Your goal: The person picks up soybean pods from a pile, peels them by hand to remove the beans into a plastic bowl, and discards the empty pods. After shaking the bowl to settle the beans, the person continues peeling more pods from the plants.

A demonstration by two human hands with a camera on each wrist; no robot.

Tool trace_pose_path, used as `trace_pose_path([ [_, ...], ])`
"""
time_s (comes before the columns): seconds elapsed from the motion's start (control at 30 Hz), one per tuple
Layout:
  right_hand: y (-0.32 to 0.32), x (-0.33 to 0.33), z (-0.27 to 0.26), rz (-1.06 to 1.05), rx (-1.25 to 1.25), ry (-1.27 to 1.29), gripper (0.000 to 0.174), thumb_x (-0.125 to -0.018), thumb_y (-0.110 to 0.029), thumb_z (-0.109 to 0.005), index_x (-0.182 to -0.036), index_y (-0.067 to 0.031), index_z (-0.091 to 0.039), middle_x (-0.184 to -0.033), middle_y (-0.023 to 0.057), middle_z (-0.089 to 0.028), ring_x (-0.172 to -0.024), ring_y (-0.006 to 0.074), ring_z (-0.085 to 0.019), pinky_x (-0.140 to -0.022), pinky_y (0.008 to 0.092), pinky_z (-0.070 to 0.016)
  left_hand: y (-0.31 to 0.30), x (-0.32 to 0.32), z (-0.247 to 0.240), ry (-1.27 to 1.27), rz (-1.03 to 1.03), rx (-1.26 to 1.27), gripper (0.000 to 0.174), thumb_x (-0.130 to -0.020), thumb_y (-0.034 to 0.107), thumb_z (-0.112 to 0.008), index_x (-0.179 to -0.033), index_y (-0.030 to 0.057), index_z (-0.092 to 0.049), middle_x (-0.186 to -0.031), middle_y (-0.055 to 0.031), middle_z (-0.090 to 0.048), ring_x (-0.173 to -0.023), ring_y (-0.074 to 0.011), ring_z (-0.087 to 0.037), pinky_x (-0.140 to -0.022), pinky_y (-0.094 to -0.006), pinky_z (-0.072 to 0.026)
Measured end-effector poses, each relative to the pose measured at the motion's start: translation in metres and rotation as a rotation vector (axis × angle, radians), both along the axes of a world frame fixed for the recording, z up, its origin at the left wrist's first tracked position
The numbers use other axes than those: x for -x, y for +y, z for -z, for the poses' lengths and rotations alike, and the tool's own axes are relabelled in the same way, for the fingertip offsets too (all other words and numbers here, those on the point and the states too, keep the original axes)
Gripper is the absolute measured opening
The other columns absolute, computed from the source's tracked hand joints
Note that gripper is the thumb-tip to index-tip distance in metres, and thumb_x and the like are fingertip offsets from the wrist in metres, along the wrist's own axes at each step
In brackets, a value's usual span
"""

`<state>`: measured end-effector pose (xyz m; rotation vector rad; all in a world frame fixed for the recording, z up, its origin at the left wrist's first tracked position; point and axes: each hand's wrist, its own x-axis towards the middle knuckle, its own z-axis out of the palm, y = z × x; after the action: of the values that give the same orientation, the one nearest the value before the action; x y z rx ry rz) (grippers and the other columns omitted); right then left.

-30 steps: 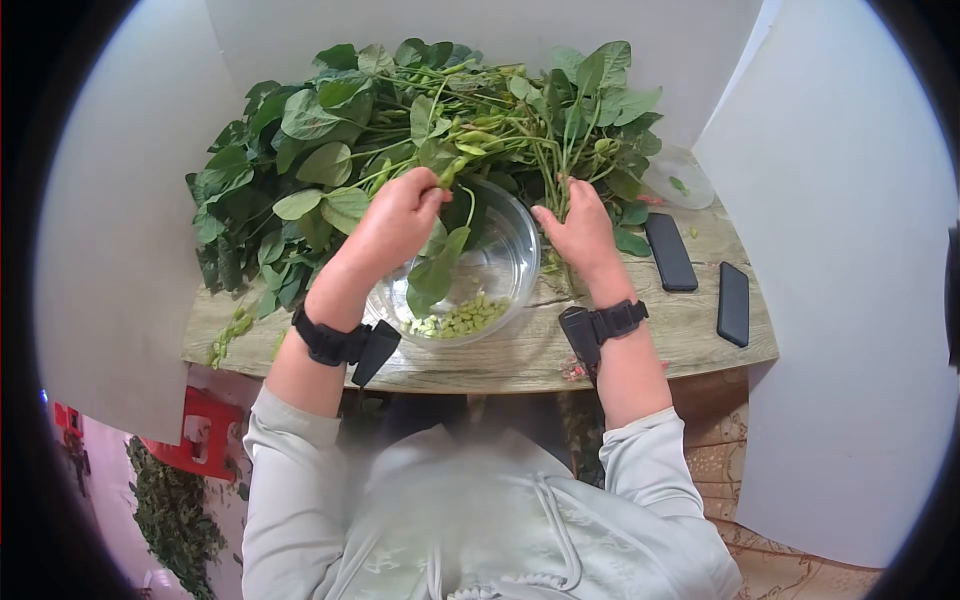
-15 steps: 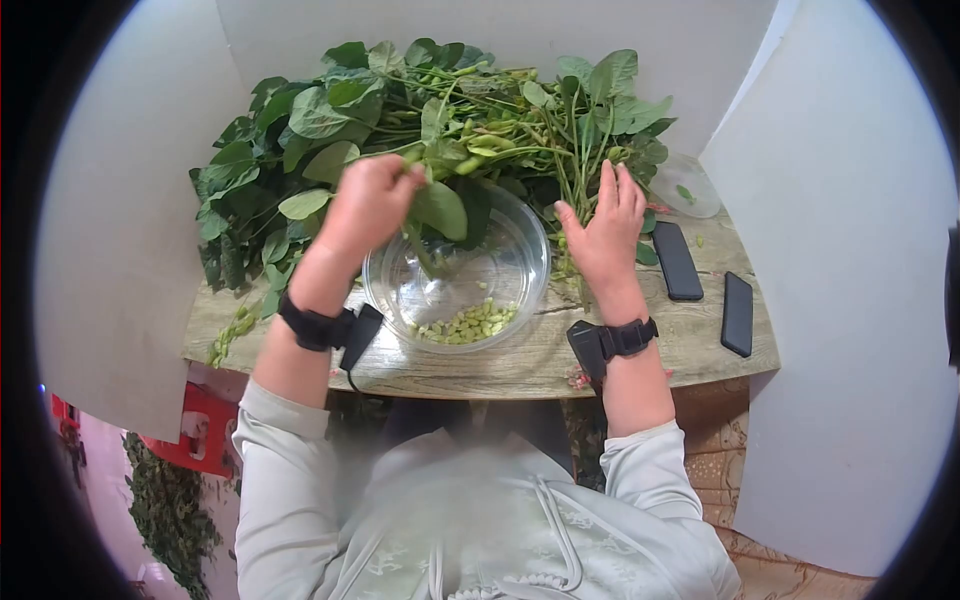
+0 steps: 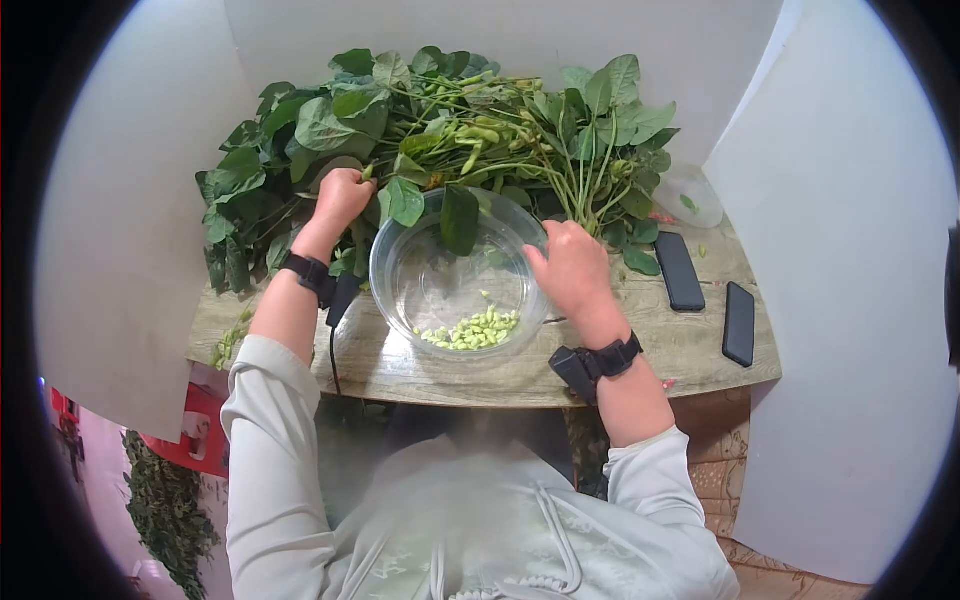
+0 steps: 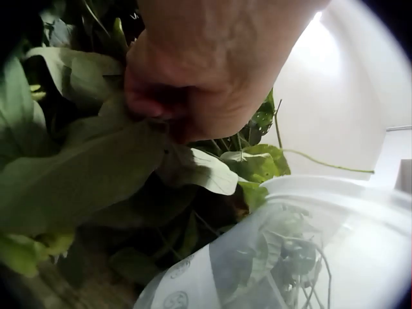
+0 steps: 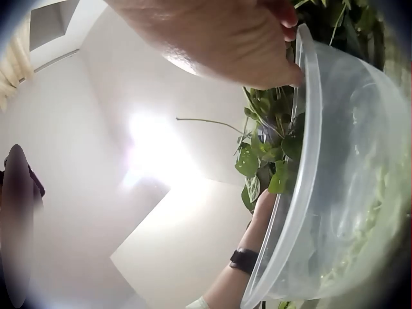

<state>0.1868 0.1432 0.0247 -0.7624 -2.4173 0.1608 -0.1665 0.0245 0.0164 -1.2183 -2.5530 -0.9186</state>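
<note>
A heap of leafy soybean plants [image 3: 325, 125] covers the back of the table. At the heap's left front, my left hand [image 3: 343, 198] has its fingers curled round a leafy soybean sprig [image 4: 90, 174], with leaves hanging below them in the left wrist view. The clear plastic bowl [image 3: 425, 280] stands at the heap's front edge, holding shelled green soybeans [image 3: 480, 328] near its front side. My right hand [image 3: 575, 265] grips the bowl's right rim, thumb right at the lip in the right wrist view. Leaves overhang the bowl's back rim.
Two black phones [image 3: 680, 272] [image 3: 738, 323] lie on the wooden table [image 3: 640, 345] at the right. Behind them sits a clear lid [image 3: 690, 200] with a leaf on it. Pale panels [image 3: 850, 300] enclose the table. A red stool [image 3: 195, 430] stands on the floor at the left.
My left hand has moved left, from over the bowl to the heap's left front. My right hand has left the upright stems, opened, then come down onto the bowl's rim.
</note>
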Motion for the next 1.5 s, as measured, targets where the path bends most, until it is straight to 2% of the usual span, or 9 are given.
trace_pose_path([
  [0.27, 0.01, 0.001, 0.007, 0.021, 0.06, -0.1, 0.026, -0.083, -0.021, -0.072, -0.095, 0.001, -0.064, -0.087, 0.0188, -0.066, -0.082, 0.0365, -0.067, -0.074, 0.0441, -0.0543, 0.027, 0.02, 0.022, 0.067, -0.072, 0.027, 0.034, -0.078, 0.031, -0.073, -0.085, -0.002, -0.072, -0.082, -0.0249, -0.068, -0.079, -0.0424, -0.065, -0.074, -0.0473, -0.0507],
  [0.4, 0.017, -0.003, -0.004, -0.23, 0.736, 0.244, 0.016, -0.085, -0.006, -0.063, -0.099, 0.0016, -0.062, -0.084, 0.0097, -0.068, -0.074, 0.0187, -0.065, -0.067, 0.0321, -0.0511, 0.005, 0.008, 0.005, -0.115, -0.035, 0.091, 0.032, -0.081, 0.031, -0.075, -0.087, 0.0001, -0.074, -0.076, -0.0179, -0.071, -0.066, -0.0334, -0.066, -0.066, -0.042, -0.0505],
  [0.43, 0.013, -0.007, -0.014, -0.309, 0.969, 0.288, 0.017, -0.086, -0.002, -0.059, -0.101, 0.002, -0.062, -0.085, 0.0057, -0.067, -0.073, 0.0115, -0.063, -0.065, 0.0274, -0.0491, -0.004, -0.001, -0.002, -0.325, 0.0, 0.036, 0.031, -0.085, 0.03, -0.072, -0.084, -0.0001, -0.072, -0.07, -0.0118, -0.067, -0.062, -0.0238, -0.06, -0.06, -0.0375, -0.048],
  [0.57, 0.004, -0.013, -0.028, -0.493, 1.071, 0.471, 0.027, -0.091, 0.001, -0.056, -0.117, 0.0034, -0.062, -0.09, 0.0013, -0.066, -0.077, 0.0036, -0.056, -0.065, 0.0204, -0.045, -0.022, -0.021, -0.01, -0.608, 0.101, -0.09, 0.024, -0.089, 0.026, -0.073, -0.088, 0.0022, -0.074, -0.069, 0.0009, -0.065, -0.056, -0.0076, -0.055, -0.052, -0.0303, -0.0441],
  [0.87, -0.008, -0.004, -0.045, -0.392, 0.9, 0.814, 0.025, -0.094, -0.002, -0.056, -0.117, 0.0024, -0.064, -0.067, -0.0052, -0.053, -0.055, 0.0015, -0.044, -0.05, 0.0195, -0.0363, -0.042, -0.048, -0.011, -0.601, 0.225, -0.109, 0.026, -0.09, 0.025, -0.07, -0.098, 0.0, -0.072, -0.074, 0.0022, -0.063, -0.062, -0.0073, -0.053, -0.055, -0.0259, -0.0428],
  [1.07, 0.025, 0.012, -0.013, -0.045, 0.309, 0.745, 0.021, -0.09, -0.003, -0.058, -0.109, 0.0045, -0.063, -0.061, 0.0067, -0.055, -0.052, 0.0143, -0.05, -0.054, 0.0302, -0.0431, -0.062, -0.078, -0.012, -0.671, 0.157, -0.288, 0.03, -0.092, 0.027, -0.067, -0.107, 0.0017, -0.07, -0.073, 0.0048, -0.06, -0.061, -0.0044, -0.048, -0.053, -0.0225, -0.0376],
  [1.1, 0.026, 0.012, -0.01, -0.007, 0.321, 0.708, 0.019, -0.089, -0.004, -0.057, -0.107, 0.0033, -0.063, -0.062, 0.0147, -0.058, -0.054, 0.0246, -0.057, -0.058, 0.0357, -0.0471, -0.064, -0.08, -0.009, -0.646, 0.128, -0.376, 0.031, -0.092, 0.031, -0.068, -0.103, 0.0018, -0.07, -0.068, 0.0063, -0.055, -0.057, -0.0038, -0.044, -0.051, -0.0226, -0.0345],
  [1.2, 0.025, 0.011, -0.004, 0.036, 0.216, 0.648, 0.018, -0.088, -0.006, -0.058, -0.104, 0.0023, -0.063, -0.067, 0.0172, -0.063, -0.059, 0.0323, -0.062, -0.06, 0.04, -0.0493, -0.068, -0.093, -0.001, -0.565, 0.124, -0.466, 0.038, -0.095, 0.04, -0.065, -0.091, 0.0019, -0.069, -0.061, 0.0073, -0.047, -0.053, -0.0034, -0.039, -0.048, -0.0231, -0.0304],
  [1.5, 0.026, -0.018, -0.02, 0.046, 0.186, 0.327, 0.014, -0.087, -0.013, -0.059, -0.092, 0.0001, -0.062, -0.076, 0.0217, -0.066, -0.076, 0.0406, -0.066, -0.069, 0.0495, -0.0506, -0.074, -0.142, -0.002, -1.056, 0.291, -0.772, 0.04, -0.099, 0.041, -0.06, -0.08, 0.0061, -0.058, -0.06, 0.0066, -0.045, -0.05, -0.0016, -0.036, -0.044, -0.0213, -0.026],
])
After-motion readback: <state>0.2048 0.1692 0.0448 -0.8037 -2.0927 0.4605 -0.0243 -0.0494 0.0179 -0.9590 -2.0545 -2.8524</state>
